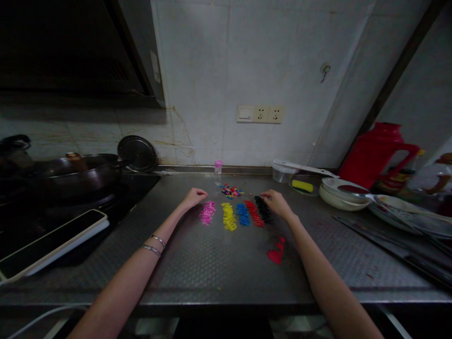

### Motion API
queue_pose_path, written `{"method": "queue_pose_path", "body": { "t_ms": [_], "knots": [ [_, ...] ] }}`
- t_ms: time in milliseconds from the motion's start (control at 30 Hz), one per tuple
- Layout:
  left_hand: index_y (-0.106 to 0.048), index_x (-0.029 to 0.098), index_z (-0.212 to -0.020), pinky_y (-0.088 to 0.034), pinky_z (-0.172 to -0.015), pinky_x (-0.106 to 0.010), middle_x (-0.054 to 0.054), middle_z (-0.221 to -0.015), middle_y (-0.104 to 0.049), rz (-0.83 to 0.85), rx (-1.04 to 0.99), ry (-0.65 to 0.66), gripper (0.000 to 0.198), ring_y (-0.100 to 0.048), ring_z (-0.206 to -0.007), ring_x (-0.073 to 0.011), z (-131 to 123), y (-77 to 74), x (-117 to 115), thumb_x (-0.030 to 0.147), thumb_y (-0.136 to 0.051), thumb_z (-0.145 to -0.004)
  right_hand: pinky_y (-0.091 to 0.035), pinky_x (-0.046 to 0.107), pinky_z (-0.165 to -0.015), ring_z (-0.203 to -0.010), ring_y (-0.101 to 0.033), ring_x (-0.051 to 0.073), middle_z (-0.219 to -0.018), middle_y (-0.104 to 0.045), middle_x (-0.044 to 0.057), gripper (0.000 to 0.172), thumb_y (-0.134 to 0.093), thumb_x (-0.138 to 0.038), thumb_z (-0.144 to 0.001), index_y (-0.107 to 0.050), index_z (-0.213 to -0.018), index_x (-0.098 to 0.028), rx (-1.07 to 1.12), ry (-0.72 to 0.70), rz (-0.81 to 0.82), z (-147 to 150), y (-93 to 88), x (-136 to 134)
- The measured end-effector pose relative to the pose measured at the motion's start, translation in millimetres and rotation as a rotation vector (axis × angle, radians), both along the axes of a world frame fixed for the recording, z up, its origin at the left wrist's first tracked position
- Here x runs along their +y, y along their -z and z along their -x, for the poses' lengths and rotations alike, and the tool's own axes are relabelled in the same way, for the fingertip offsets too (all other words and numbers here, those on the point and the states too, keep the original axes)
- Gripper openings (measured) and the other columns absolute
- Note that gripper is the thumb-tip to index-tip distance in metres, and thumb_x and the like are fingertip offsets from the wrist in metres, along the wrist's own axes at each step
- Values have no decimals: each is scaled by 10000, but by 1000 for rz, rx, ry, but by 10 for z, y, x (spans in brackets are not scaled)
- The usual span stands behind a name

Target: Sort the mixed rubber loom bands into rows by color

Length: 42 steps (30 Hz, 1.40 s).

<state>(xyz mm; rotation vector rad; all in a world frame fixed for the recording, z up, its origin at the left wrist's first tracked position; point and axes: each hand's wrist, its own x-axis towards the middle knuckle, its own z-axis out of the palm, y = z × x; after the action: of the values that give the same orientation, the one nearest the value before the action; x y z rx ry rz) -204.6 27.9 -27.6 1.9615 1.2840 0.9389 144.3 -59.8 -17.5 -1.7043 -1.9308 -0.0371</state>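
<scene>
Small loops that look like rubber bands lie sorted by colour in columns: pink (207,213), yellow (229,216), blue (243,214), red (254,213) and black (263,209). Behind them is a mixed-colour heap (232,191). My left hand (193,197) hovers at the upper left of the pink column, thumb and fingers pinched together. At the black column's top, my right hand (276,203) has its fingertips closed over the bands. Whatever either pinch holds is too small to make out. A small clear bottle with a pink cap (218,165) stands behind the heap.
Red heart-shaped pieces (276,252) lie near my right forearm. A yellow sponge (302,186), stacked bowls (342,197), a red thermos jug (374,153) and a long dark utensil (381,240) are on the right. To the left are a pan (81,176) and a white-edged device (56,242).
</scene>
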Motion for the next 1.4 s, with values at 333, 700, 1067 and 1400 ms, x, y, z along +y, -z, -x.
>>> {"method": "queue_pose_path", "body": {
  "t_ms": [333,700,1067,1400],
  "knots": [
    [-698,100,-799,-433,-626,-223,-65,-762,-691,3,9,18,239,-587,-665,-143,49,116,63,220,-549,-657,-407,243,-837,-938,-576,173,-1009,-650,79,316,-445,-147,-757,-664,-983,-170,-106,-123,66,326,-135,404],
    [-693,95,-823,-406,-557,-208,-50,-694,-675,34,39,-10,253,-561,-601,-123,16,90,1,214,-524,-676,-404,194,-815,-938,-588,162,-1018,-657,81,394,-475,-76,-702,-645,-1046,-166,-91,-135,183,418,117,904],
    [-697,85,-822,-417,-594,-218,-56,-705,-675,40,48,-24,260,-567,-620,-129,-8,35,-65,211,-524,-675,-415,206,-736,-839,-602,162,-960,-669,94,380,-444,-117,-745,-634,-1071,-152,-78,-164,179,423,115,876],
    [-693,93,-825,-415,-575,-210,-46,-692,-672,52,52,-38,248,-565,-613,-125,0,43,-57,201,-520,-684,-400,195,-609,-625,-539,114,-720,-654,44,371,-450,-116,-708,-654,-1017,-128,14,-239,92,492,-125,858]
  ]
}}
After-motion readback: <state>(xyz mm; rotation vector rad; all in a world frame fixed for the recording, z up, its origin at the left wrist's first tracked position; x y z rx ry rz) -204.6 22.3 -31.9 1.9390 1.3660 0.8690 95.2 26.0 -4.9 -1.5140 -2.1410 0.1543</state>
